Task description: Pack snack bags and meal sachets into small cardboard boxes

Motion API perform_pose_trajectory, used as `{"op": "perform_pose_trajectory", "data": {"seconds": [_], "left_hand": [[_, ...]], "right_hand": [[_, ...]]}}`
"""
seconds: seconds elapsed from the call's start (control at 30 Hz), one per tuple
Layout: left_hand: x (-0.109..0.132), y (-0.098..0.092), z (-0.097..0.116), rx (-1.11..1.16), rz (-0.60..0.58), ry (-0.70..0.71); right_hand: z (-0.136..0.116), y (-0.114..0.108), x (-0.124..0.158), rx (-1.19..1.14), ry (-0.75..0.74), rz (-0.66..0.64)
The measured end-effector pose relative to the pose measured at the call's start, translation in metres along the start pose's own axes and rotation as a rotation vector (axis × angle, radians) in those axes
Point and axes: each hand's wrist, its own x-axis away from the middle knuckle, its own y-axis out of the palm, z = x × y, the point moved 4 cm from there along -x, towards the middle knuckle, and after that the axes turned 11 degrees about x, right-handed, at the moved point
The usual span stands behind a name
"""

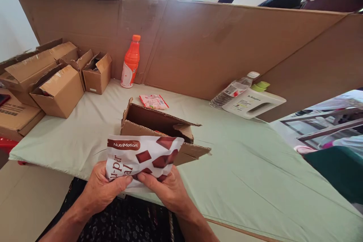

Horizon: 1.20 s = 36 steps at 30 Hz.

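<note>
A white food pouch [133, 157] with dark red squares and the word NutriMotion is held up in front of me. My left hand [106, 187] grips its lower left side, thumb pressed on the front. On the lower right, my right hand [167, 187] is closed on the same pouch, its thumb close to the other one. Just behind the pouch, an open cardboard box [138, 127] lies on the table, its flaps spread to the right; the pouch hides part of it. Beyond the box is a small pink and red packet [154, 101], lying flat.
Several open cardboard boxes [64, 90] cluster at the left. An orange bottle [131, 62] stands by the cardboard wall [198, 45]. A clear plastic bottle [234, 92] and a white jug [249, 102] with a green cap lean at the right. Behind the wall, a person's head shows.
</note>
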Motion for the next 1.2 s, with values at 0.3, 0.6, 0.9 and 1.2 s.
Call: {"op": "perform_pose_trajectory", "data": {"seconds": [0.3,0.6,0.9,1.2], "left_hand": [[-0.006,-0.001,0.023,-0.101,0.072,0.081],[-0.007,0.0,0.005,0.05,0.129,-0.005],[-0.011,-0.001,0.012,-0.056,-0.004,0.013],[-0.012,0.004,0.024,-0.235,0.006,0.151]], "right_hand": [[-0.017,-0.007,0.008,0.18,-0.064,0.095],[-0.004,-0.003,0.002,-0.248,0.119,-0.072],[0.013,-0.023,0.003,-0.208,0.163,0.128],[-0.002,-0.019,-0.002,-0.319,0.096,-0.061]]}}
